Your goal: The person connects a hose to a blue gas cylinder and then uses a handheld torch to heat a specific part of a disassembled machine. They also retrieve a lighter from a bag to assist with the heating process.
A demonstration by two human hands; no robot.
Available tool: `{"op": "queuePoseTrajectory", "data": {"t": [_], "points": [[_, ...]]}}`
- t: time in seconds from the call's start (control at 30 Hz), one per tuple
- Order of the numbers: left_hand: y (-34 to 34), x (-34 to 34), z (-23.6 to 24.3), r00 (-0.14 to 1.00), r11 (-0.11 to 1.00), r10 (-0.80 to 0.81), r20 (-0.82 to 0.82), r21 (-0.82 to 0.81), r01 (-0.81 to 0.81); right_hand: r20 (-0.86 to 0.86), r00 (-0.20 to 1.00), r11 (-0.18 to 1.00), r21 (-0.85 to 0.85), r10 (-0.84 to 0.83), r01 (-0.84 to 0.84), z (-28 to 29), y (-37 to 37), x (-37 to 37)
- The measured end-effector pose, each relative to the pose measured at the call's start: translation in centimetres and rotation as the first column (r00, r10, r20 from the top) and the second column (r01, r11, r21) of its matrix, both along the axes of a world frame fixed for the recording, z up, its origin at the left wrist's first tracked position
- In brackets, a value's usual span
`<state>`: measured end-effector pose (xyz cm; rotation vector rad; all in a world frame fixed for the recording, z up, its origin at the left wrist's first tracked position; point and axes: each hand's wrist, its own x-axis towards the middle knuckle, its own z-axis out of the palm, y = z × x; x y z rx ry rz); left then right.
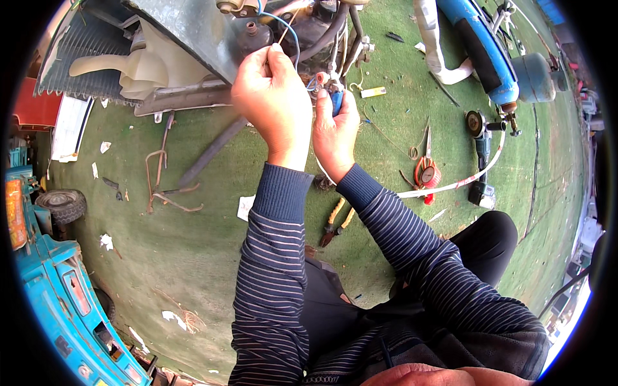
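Note:
My left hand (275, 96) is closed, pinching a thin copper-coloured rod (288, 27) that points up into the machine. My right hand (336, 128) is wrapped round a blue-bodied torch (337, 101) with a red knob, just right of my left wrist. Past both hands stands an opened cooling unit with a dark rounded compressor (314, 35), several pipes and a blue wire (293, 35). An orange glow shows near the far end of the rod. The torch's tip is hidden.
Left stand a beige fan (132, 67) and a metal panel (187, 32). Pliers (335, 222), scissors (427, 151), a pressure gauge (429, 175) and an angle grinder (479, 151) lie on green matting. A pale hose (450, 186) curves right, near a blue cylinder (479, 48). A turquoise vehicle (61, 289) stands at left.

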<state>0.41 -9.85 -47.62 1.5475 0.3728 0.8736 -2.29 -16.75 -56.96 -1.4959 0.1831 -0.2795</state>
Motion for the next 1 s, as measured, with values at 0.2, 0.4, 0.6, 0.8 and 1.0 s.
{"op": "queuePoseTrajectory", "data": {"t": [0.2, 0.4, 0.6, 0.8, 1.0], "points": [[0.0, -0.1, 0.2, 1.000, 1.000, 0.004, -0.030, 0.027, -0.003, 0.033, 0.999, 1.000, -0.017, -0.013, 0.013, 0.4, 0.1, 0.0], [0.0, -0.2, 0.4, 0.998, 1.000, 0.002, -0.064, 0.029, -0.001, 0.013, 1.000, 0.999, -0.040, -0.002, 0.003, 0.3, 0.0, -0.2], [-0.3, -0.3, 1.0, 0.997, 1.000, -0.001, -0.076, 0.002, 0.001, -0.007, 1.000, 0.998, -0.063, -0.015, 0.014, 0.4, 0.1, -0.3], [-0.3, -0.2, 0.9, 0.998, 1.000, -0.021, -0.065, -0.015, 0.020, -0.022, 1.000, 0.998, -0.060, -0.012, 0.011, 0.6, 0.0, -0.3], [-0.1, 0.1, 0.7, 0.995, 1.000, -0.017, -0.097, 0.015, 0.018, 0.022, 1.000, 0.999, 0.031, -0.017, 0.016, 1.0, 0.3, -0.2]]}}
